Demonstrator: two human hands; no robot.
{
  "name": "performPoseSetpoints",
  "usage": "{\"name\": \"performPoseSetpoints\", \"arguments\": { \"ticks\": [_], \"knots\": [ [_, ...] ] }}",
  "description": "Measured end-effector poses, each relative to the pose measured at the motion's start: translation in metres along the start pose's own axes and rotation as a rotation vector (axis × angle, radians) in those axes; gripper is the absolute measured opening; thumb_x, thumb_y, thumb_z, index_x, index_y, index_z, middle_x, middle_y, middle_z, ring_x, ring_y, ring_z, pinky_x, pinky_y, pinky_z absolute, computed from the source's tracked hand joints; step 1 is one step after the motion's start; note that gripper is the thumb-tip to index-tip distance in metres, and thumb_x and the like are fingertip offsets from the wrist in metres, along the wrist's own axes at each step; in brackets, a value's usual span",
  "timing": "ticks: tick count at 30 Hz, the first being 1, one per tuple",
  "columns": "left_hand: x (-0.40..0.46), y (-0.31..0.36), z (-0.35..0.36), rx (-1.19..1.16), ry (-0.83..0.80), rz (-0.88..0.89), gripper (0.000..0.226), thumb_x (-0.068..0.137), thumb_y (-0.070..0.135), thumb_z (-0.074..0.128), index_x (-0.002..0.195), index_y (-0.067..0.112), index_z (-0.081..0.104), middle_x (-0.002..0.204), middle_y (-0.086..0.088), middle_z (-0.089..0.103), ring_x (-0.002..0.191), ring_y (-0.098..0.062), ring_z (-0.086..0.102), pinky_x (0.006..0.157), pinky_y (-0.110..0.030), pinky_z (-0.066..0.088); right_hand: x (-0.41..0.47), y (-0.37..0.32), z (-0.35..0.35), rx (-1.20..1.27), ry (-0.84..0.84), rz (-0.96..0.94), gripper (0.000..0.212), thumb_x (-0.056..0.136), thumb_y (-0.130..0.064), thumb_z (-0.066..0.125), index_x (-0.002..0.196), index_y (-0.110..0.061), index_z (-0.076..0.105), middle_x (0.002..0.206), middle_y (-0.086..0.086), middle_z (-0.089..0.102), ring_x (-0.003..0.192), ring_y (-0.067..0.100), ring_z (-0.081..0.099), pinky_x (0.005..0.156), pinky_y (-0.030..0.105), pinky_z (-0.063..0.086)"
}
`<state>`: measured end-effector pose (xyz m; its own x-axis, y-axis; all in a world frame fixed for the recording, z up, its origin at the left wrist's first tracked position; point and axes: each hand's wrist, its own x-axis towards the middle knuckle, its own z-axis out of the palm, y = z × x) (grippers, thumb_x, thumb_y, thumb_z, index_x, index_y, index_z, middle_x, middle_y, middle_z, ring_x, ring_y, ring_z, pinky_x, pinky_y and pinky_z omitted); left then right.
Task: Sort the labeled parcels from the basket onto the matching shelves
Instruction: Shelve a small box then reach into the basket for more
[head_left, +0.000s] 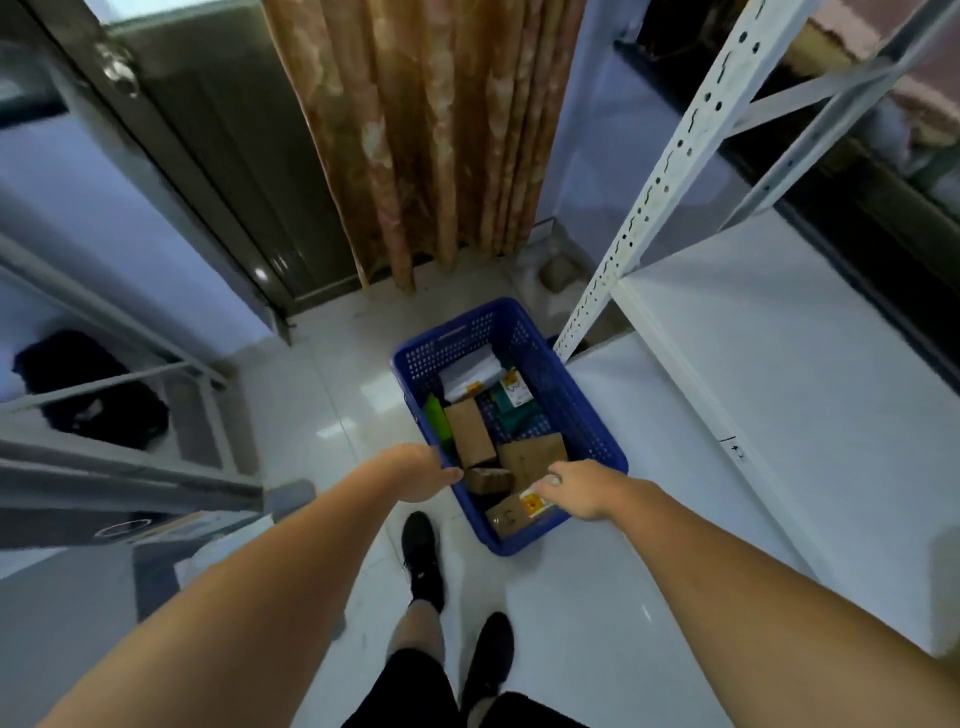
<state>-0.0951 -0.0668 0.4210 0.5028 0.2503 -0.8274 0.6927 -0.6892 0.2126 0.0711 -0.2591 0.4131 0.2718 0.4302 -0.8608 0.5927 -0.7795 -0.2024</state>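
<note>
Blue basket (597, 415) on floor beside white shelf (810, 364), full of parcels (470, 434); shelf bare, sorting barely begun. Left hand (421, 475) at basket's near-left rim, right hand (574, 491) on its labeled box (511, 512); fingers' grip unclear.

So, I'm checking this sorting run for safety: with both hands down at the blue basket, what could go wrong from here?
1. The blue perforated plastic basket sits on glossy white floor tiles; leaning on its rim could make it slide.
2. The white slotted metal shelf upright stands close beside it; a rising head or arm might hit it.
3. The right hand touches a brown cardboard parcel amid loosely piled boxes; neighbours may shift.
</note>
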Motion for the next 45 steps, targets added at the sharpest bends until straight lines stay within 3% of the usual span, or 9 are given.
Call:
{"name": "performPoseSetpoints", "arguments": {
  "ticks": [7, 14, 19, 28, 33, 37, 40, 42, 45],
  "knots": [
    [0.122, -0.023, -0.02, 0.015, -0.043, 0.014, 0.059, 0.099, 0.061, 0.039, 0.137, 0.019, 0.056, 0.138, -0.008, 0.058, 0.122, -0.03, 0.056, 0.104, -0.043, 0.047, 0.1, -0.008, -0.022, 0.046, -0.051, 0.022, 0.058, 0.1, -0.061, 0.04, 0.133, -0.015, 0.055, 0.138, 0.015, 0.055, 0.12, 0.032, 0.054, 0.102, 0.045, 0.045],
    [0.241, -0.012, 0.023, 0.041, -0.174, 0.055, 0.051, 0.1, 0.058, 0.041, 0.131, 0.019, 0.055, 0.13, -0.01, 0.059, 0.116, -0.03, 0.057, 0.097, -0.04, 0.048, 0.216, 0.016, -0.012, 0.066, -0.138, 0.057, 0.071, 0.101, -0.061, 0.039, 0.156, -0.017, 0.033, 0.157, 0.012, 0.038, 0.139, 0.032, 0.042, 0.113, 0.046, 0.037],
    [0.323, 0.0, 0.09, 0.066, -0.229, 0.078, 0.057, 0.099, 0.058, 0.04, 0.142, 0.022, 0.048, 0.141, -0.009, 0.053, 0.129, -0.03, 0.05, 0.105, -0.04, 0.043, 0.315, 0.056, 0.018, 0.011, -0.202, 0.067, 0.073, 0.101, -0.062, 0.035, 0.16, -0.02, 0.027, 0.161, 0.009, 0.035, 0.142, 0.032, 0.038, 0.115, 0.046, 0.035],
    [0.466, 0.001, 0.156, 0.138, -0.297, 0.062, 0.054, 0.102, 0.052, 0.035, 0.144, 0.019, 0.047, 0.14, -0.014, 0.052, 0.123, -0.034, 0.053, 0.095, -0.04, 0.045, 0.459, 0.12, 0.083, -0.024, -0.296, 0.051, 0.073, 0.102, -0.061, 0.036, 0.158, -0.015, 0.028, 0.161, 0.012, 0.032, 0.141, 0.032, 0.039, 0.113, 0.045, 0.037],
    [0.542, -0.025, 0.18, 0.173, -0.17, -0.025, 0.062, 0.099, 0.06, 0.03, 0.136, 0.015, 0.053, 0.129, -0.015, 0.053, 0.117, -0.036, 0.053, 0.092, -0.045, 0.047, 0.531, 0.127, 0.112, 0.055, -0.29, 0.064, 0.074, 0.103, -0.059, 0.037, 0.16, -0.014, 0.022, 0.164, 0.011, 0.026, 0.146, 0.033, 0.032, 0.117, 0.045, 0.032],
    [0.587, -0.041, 0.188, 0.181, -0.106, -0.167, 0.068, 0.092, 0.054, 0.037, 0.142, 0.008, 0.041, 0.137, -0.019, 0.049, 0.124, -0.039, 0.047, 0.101, -0.049, 0.043, 0.59, 0.106, 0.13, 0.155, -0.189, 0.058, 0.066, 0.104, -0.052, 0.042, 0.156, -0.013, 0.031, 0.156, 0.014, 0.039, 0.136, 0.035, 0.043, 0.108, 0.046, 0.041],
    [0.614, -0.052, 0.191, 0.023, -0.032, -0.378, 0.065, 0.098, 0.051, 0.04, 0.144, 0.008, 0.026, 0.14, -0.023, 0.047, 0.127, -0.039, 0.048, 0.098, -0.048, 0.041, 0.63, 0.082, 0.141, 0.284, -0.111, 0.089, 0.073, 0.103, -0.047, 0.049, 0.16, -0.012, 0.019, 0.161, 0.014, 0.029, 0.143, 0.035, 0.036, 0.111, 0.046, 0.039],
    [0.63, -0.062, 0.197, -0.178, 0.028, -0.464, 0.089, 0.098, 0.064, 0.035, 0.154, 0.004, 0.001, 0.148, -0.025, 0.04, 0.132, -0.041, 0.045, 0.1, -0.05, 0.041, 0.652, 0.069, 0.151, 0.374, -0.093, 0.112, 0.082, 0.101, -0.048, 0.053, 0.162, -0.015, 0.01, 0.164, 0.012, 0.023, 0.147, 0.035, 0.03, 0.114, 0.047, 0.035],
    [0.643, -0.062, 0.203, -0.672, 0.153, -0.492, 0.098, 0.093, 0.06, 0.055, 0.153, 0.009, -0.004, 0.15, -0.023, 0.036, 0.132, -0.044, 0.045, 0.104, -0.047, 0.043, 0.67, 0.058, 0.17, 0.556, -0.098, 0.161, 0.084, 0.089, -0.055, 0.062, 0.158, -0.028, 0.023, 0.153, 0.007, 0.043, 0.138, 0.034, 0.044, 0.109, 0.052, 0.043]
  ]
}}
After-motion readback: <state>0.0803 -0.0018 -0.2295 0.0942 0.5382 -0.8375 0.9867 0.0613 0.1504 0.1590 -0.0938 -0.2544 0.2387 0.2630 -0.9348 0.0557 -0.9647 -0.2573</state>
